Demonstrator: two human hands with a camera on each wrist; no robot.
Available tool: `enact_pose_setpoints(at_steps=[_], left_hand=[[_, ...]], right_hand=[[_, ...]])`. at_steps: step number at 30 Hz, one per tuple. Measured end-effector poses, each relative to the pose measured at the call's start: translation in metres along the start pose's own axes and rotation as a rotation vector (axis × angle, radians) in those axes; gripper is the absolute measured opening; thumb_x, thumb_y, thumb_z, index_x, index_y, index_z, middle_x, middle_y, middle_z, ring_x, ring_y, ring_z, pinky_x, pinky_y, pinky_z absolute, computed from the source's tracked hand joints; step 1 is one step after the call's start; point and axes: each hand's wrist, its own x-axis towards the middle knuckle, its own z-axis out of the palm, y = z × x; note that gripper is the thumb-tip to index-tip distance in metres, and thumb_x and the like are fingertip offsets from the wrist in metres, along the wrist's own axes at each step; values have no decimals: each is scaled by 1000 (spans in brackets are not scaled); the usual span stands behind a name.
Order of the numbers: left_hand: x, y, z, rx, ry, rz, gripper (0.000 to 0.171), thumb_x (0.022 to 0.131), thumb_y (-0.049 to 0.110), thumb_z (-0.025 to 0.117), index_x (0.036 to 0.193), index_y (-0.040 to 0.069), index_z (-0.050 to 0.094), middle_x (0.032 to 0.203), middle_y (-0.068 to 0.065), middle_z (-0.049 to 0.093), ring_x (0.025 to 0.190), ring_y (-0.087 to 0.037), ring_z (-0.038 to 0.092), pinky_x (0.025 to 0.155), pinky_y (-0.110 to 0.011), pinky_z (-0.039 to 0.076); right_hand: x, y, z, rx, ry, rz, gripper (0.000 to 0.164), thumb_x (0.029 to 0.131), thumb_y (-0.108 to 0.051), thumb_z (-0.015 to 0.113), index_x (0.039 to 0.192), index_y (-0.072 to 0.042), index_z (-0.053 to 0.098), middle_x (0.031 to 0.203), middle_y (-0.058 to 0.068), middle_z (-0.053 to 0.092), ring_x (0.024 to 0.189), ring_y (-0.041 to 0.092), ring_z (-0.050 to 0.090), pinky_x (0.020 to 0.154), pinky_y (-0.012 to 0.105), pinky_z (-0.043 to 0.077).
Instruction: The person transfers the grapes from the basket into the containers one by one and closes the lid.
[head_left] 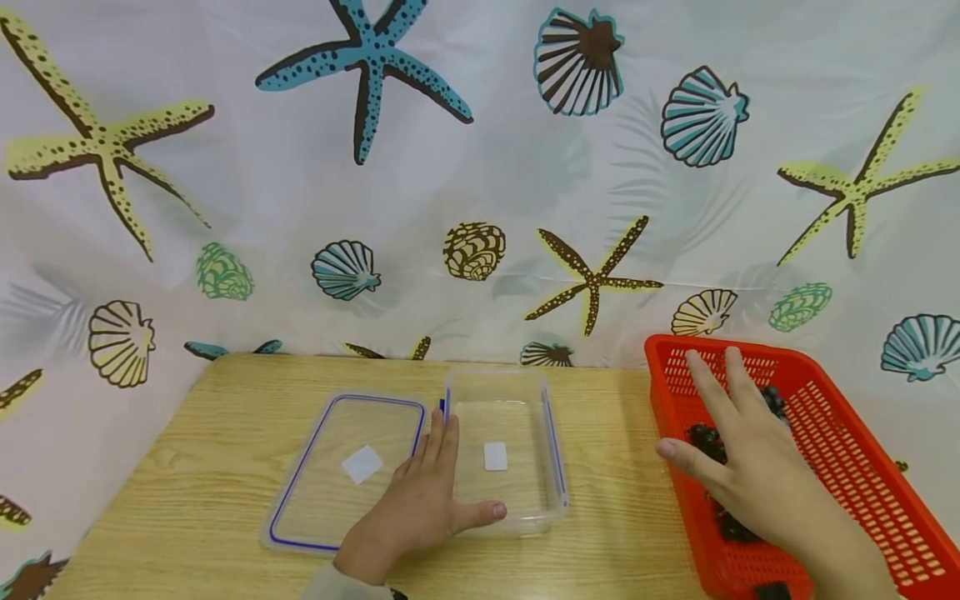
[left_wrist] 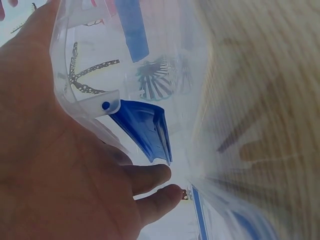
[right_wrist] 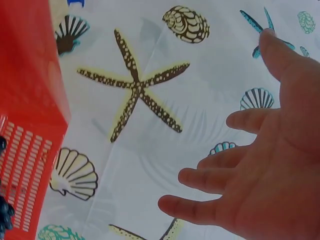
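Standing uncovered at the middle of the counter (head_left: 187, 492), its far end close to the back edge, the clear box (head_left: 556, 450) holds only what looks like a white label (head_left: 495, 456); the left hand (head_left: 420, 504) lies along its left wall, fingers straight and thumb stretched across the near end, probably to keep so light a thing from sliding. Just beside that hand the lid (head_left: 337, 504) lies flat toward the counter's left side, likely set off there so the box's mouth is free. Toward the right, the red basket (head_left: 855, 450) reaches the back edge with its dark pieces (head_left: 738, 527), perhaps kept within easy reach of the right hand (head_left: 757, 467), which is above it, fingers spread and grasping nothing. From the left wrist, blue clips (left_wrist: 142, 127) hang loose at the box's wall near the fingertips, where the head view gives just a sliver of blue. From the right wrist, the bare palm shows, which the head view hides, against the patterned cloth (head_left: 450, 175) behind the counter.
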Motion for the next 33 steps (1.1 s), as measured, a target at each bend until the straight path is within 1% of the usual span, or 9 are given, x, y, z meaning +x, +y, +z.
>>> enact_pose_setpoints(at_steps=[4, 6, 13, 18, 20, 22, 25, 27, 33], left_hand=[[0, -1, 0, -6, -2, -4, 125, 84, 70, 67, 160, 5, -9, 165, -18, -16, 149, -47, 7, 113, -67, 14], [-1, -2, -1, -8, -1, -6, 125, 84, 70, 67, 160, 5, -8, 164, -18, -16, 149, -47, 8, 113, -67, 15], [-2, -3, 0, -15, 7, -14, 126, 83, 70, 69, 160, 4, -7, 165, -19, -14, 149, -46, 8, 112, -68, 16], [-3, -3, 0, -21, 0, -20, 127, 83, 70, 68, 160, 5, -8, 165, -19, -15, 149, -47, 9, 110, -70, 17], [-3, -3, 0, -30, 1, -24, 126, 83, 70, 69, 160, 6, -8, 165, -18, -15, 149, -47, 10, 110, -71, 17], [-4, -3, 0, -38, 2, -28, 127, 83, 70, 69, 161, 7, -8, 165, -19, -14, 149, -47, 10, 109, -72, 16], [-4, -3, 1, -50, -1, -35, 127, 82, 71, 69, 161, 7, -8, 165, -19, -14, 149, -46, 10, 109, -73, 16], [-4, -4, 2, -55, -4, -36, 127, 82, 71, 69, 161, 8, -9, 165, -19, -14, 149, -47, 11, 109, -73, 17], [-4, -4, 2, -67, -8, -22, 126, 84, 69, 69, 161, 8, -10, 165, -19, -15, 148, -47, 11, 107, -75, 17]], right_hand=[[8, 14, -12, -7, -19, 14, 100, 94, -59, 63, 164, -27, -1, 166, 13, -18, 139, 65, 14, 92, 85, 19], [13, 22, -17, -18, -28, 18, 99, 94, -59, 62, 164, -28, -2, 166, 14, -18, 138, 66, 15, 91, 85, 20], [33, 53, -22, -45, -42, 58, 96, 98, -57, 58, 164, -19, 0, 163, 29, -16, 134, 71, 14, 92, 85, 19], [48, 71, -23, -59, -47, 98, 96, 99, -60, 55, 164, -14, 1, 160, 36, -13, 136, 69, 12, 94, 83, 19], [55, 77, -22, -63, -51, 111, 95, 99, -58, 55, 163, -10, 4, 159, 39, -8, 136, 68, 13, 95, 83, 19], [62, 83, -19, -76, -59, 121, 92, 100, -54, 56, 162, -4, 10, 157, 42, 3, 135, 67, 19, 97, 81, 21], [71, 95, -13, -107, -85, 139, 86, 101, -46, 58, 157, 6, 19, 149, 46, 19, 129, 66, 29, 97, 79, 26], [76, 104, -8, -127, -117, 156, 84, 101, -42, 60, 154, 11, 23, 143, 48, 27, 124, 65, 35, 97, 76, 30], [89, 135, 4, -160, -235, 197, 80, 99, -35, 63, 143, 22, 31, 135, 49, 38, 123, 64, 38, 98, 73, 34]])
